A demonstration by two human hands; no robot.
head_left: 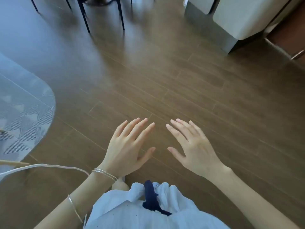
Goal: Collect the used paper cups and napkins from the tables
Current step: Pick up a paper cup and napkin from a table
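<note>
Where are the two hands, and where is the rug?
Left hand (127, 152): head view, on the back of the hand.
Right hand (195, 148): head view, on the back of the hand.
Rug (24, 116): head view, on its patterned part near the curved edge.

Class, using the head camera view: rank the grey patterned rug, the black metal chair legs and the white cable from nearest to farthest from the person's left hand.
1. White cable: beside the left hand, passing its wrist on the left.
2. Grey patterned rug: on the floor at the left edge.
3. Black metal chair legs: top of the view, across the wooden floor.
</note>
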